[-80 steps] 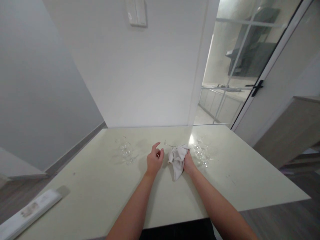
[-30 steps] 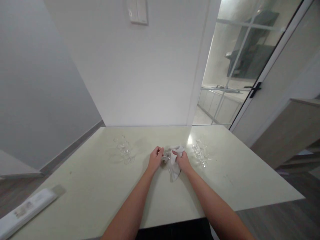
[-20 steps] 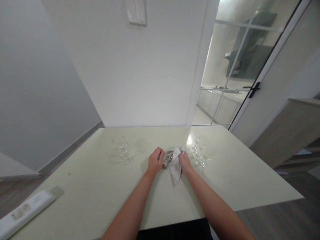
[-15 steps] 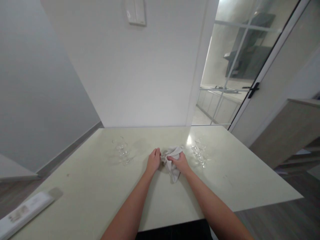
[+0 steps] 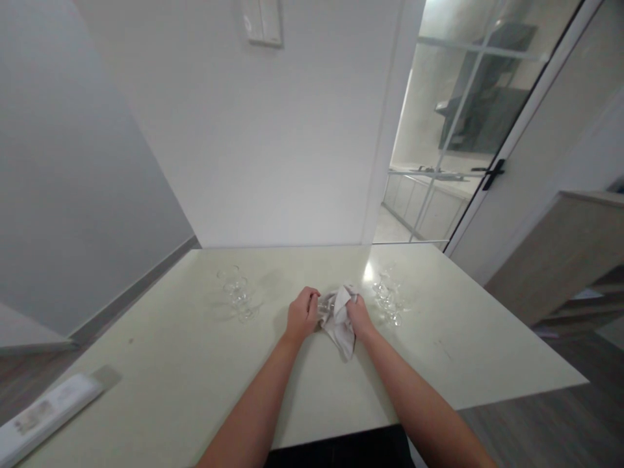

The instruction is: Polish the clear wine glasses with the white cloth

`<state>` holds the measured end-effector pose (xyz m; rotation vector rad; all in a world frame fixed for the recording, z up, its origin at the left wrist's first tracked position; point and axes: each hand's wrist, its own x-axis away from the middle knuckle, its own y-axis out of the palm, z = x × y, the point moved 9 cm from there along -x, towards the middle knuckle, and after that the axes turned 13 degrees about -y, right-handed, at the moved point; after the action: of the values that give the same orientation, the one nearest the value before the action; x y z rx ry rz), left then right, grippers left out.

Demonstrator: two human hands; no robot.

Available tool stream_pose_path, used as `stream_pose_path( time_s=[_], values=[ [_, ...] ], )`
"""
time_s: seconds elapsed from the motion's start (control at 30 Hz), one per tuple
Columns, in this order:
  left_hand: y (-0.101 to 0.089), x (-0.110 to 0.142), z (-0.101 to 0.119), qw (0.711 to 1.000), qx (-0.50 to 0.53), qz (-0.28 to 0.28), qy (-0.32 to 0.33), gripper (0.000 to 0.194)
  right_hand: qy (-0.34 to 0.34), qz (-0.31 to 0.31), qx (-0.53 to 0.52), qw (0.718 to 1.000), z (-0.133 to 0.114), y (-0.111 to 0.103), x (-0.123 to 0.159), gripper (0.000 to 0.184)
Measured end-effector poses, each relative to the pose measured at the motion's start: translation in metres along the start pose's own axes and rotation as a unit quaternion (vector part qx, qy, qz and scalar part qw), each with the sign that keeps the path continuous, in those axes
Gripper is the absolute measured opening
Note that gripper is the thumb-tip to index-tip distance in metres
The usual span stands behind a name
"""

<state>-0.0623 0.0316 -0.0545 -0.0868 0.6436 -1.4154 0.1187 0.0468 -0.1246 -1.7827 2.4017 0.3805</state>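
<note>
At lower centre, our left hand (image 5: pixel 301 314) now grips the glass (image 5: pixel 324 305); our right hand (image 5: pixel 359 317) clasps the cloth (image 5: pixel 342 326) against it, so wiping appears under way.

Crumpled off-white cloth (image 5: pixel 344 326) around part of a clear object (image 5: pixel 326 305), one cloth corner loose.

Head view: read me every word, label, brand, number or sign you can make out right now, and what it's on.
No text can be read.
White box: brownish printing on top, too blurred to read.
Wall panel: faint small marks, too small to read.
Cloth: no lettering shows.
Clear item against the cloth: no lettering can be made out.
</note>
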Motion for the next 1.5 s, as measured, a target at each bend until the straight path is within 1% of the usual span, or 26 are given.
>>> stream_pose_path(
  time_s=[0.07,0.13,0.17,0.23,0.3,0.37,0.4,0.47,0.57,0.6,0.63,0.7,0.77,0.83,0.87,0.93,1.0,1.07,1.1,1.17,1.27,1.33,1.4,1.5],
  values=[
    [0.002,-0.01,-0.025,0.993,0.063,0.0,-0.098,0.025,-0.068,-0.063,0.061,0.994,-0.017,0.009,0.002,0.04],
    [0.007,-0.017,-0.048,0.976,0.124,-0.007,-0.18,0.027,-0.13,-0.115,0.099,0.98,-0.03,0.019,0.007,0.047],
    [0.01,-0.019,-0.056,0.968,0.143,-0.013,-0.206,0.028,-0.148,-0.128,0.107,0.975,-0.034,0.021,0.009,0.049],
    [0.014,-0.022,-0.063,0.962,0.153,-0.019,-0.224,0.028,-0.162,-0.129,0.11,0.972,-0.036,0.022,0.012,0.052],
    [0.015,-0.022,-0.062,0.962,0.156,-0.023,-0.221,0.028,-0.149,-0.116,0.103,0.977,-0.034,0.021,0.011,0.052],
    [0.013,-0.019,-0.054,0.966,0.16,-0.026,-0.201,0.028,-0.119,-0.104,0.083,0.984,-0.028,0.019,0.009,0.05],
    [0.011,-0.018,-0.047,0.971,0.159,-0.024,-0.179,0.028,-0.097,-0.097,0.067,0.988,-0.024,0.018,0.007,0.049],
    [0.004,-0.014,-0.027,0.984,0.143,-0.019,-0.108,0.029,-0.036,-0.067,0.017,0.997,-0.012,0.015,0.005,0.046],
    [-0.001,-0.004,0.001,0.994,0.104,-0.029,0.007,0.03,0.063,-0.004,-0.067,0.996,0.008,0.009,0.004,0.044],
    [-0.001,-0.001,0.007,0.995,0.087,-0.037,0.028,0.028,0.084,0.013,-0.082,0.993,0.013,0.007,0.004,0.042],
    [0.0,0.001,0.01,0.996,0.071,-0.041,0.035,0.026,0.095,0.023,-0.088,0.991,0.016,0.006,0.004,0.041],
    [0.001,0.002,0.008,0.998,0.046,-0.036,0.021,0.025,0.094,0.029,-0.083,0.992,0.017,0.004,0.004,0.037],
    [0.001,-0.001,0.001,0.999,0.045,-0.02,-0.011,0.029,0.077,0.02,-0.067,0.995,0.014,0.003,0.003,0.035],
    [0.001,-0.007,-0.012,0.995,0.074,-0.003,-0.06,0.033,0.046,-0.011,-0.042,0.998,0.007,0.007,0.003,0.036],
    [0.001,-0.011,-0.02,0.991,0.099,0.006,-0.095,0.035,0.029,-0.027,-0.034,0.999,0.004,0.009,0.003,0.038],
    [0.002,-0.015,-0.041,0.972,0.158,0.023,-0.175,0.04,0.005,-0.042,-0.053,0.998,-0.001,0.013,0.003,0.041],
    [0.006,-0.016,-0.058,0.945,0.213,0.028,-0.247,0.043,0.007,-0.028,-0.106,0.994,-0.002,0.014,0.002,0.039],
    [0.008,-0.014,-0.069,0.921,0.252,0.026,-0.296,0.043,0.014,-0.013,-0.142,0.99,-0.002,0.013,0.002,0.036],
    [0.009,-0.013,-0.071,0.913,0.265,0.023,-0.308,0.043,0.015,-0.018,-0.148,0.989,-0.003,0.014,0.002,0.033],
    [0.007,-0.012,-0.069,0.908,0.281,0.02,-0.31,0.042,0.018,-0.063,-0.14,0.988,-0.005,0.02,0.005,0.032],
    [0.004,-0.014,-0.055,0.925,0.276,0.001,-0.263,0.039,0.005,-0.178,-0.103,0.979,-0.012,0.034,0.015,0.034],
    [0.003,-0.014,-0.045,0.936,0.263,-0.015,-0.233,0.038,-0.031,-0.225,-0.065,0.972,-0.02,0.038,0.019,0.03],
    [0.002,-0.014,-0.038,0.942,0.256,-0.027,-0.214,0.037,-0.071,-0.234,-0.026,0.969,-0.027,0.036,0.019,0.026],
    [0.004,-0.013,-0.033,0.945,0.257,-0.044,-0.198,0.037,-0.111,-0.226,0.006,0.968,-0.033,0.032,0.015,0.022]
  ],
)
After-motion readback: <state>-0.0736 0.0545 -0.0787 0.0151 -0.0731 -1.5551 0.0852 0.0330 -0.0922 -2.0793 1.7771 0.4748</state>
